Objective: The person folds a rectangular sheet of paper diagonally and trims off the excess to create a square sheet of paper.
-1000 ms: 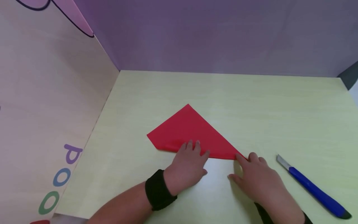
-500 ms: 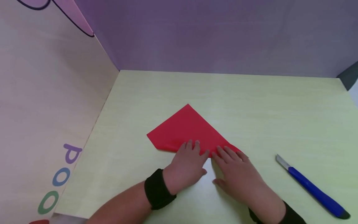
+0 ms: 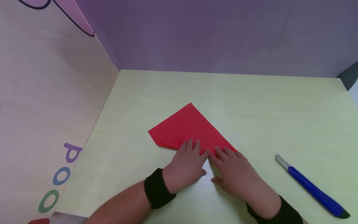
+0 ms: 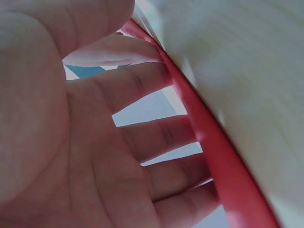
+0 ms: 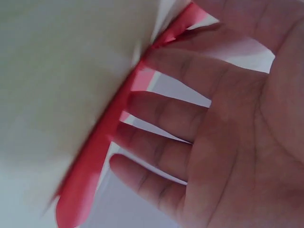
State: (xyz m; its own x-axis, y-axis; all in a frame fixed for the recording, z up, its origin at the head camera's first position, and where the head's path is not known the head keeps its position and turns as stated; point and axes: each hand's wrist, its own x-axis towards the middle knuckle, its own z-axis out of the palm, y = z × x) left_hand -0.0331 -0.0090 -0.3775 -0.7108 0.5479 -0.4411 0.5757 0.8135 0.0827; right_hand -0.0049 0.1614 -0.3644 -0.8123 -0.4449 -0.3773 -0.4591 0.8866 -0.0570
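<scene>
A folded sheet of red paper (image 3: 190, 124) lies on the table, its peak pointing away from me and its folded edge toward me. My left hand (image 3: 186, 169) rests its spread fingertips on the middle of that near edge. Just to its right, my right hand (image 3: 236, 175) presses the right part of the same edge with straight fingers, covering the paper's right corner. The wrist views show the fold from the side: the red paper (image 4: 209, 137) runs under the left fingertips, and the red paper (image 5: 95, 156) looks slightly raised beside the right ones.
A blue utility knife (image 3: 316, 189) with its blade out lies right of my right hand. The pale table (image 3: 251, 102) meets a purple panel (image 3: 209, 37) at the back and a light panel with coloured letters (image 3: 60, 176) on the left.
My right hand has moved left along the near edge, from the paper's right corner to beside my left hand. The paper has turned slightly; my left hand has stayed nearly in place.
</scene>
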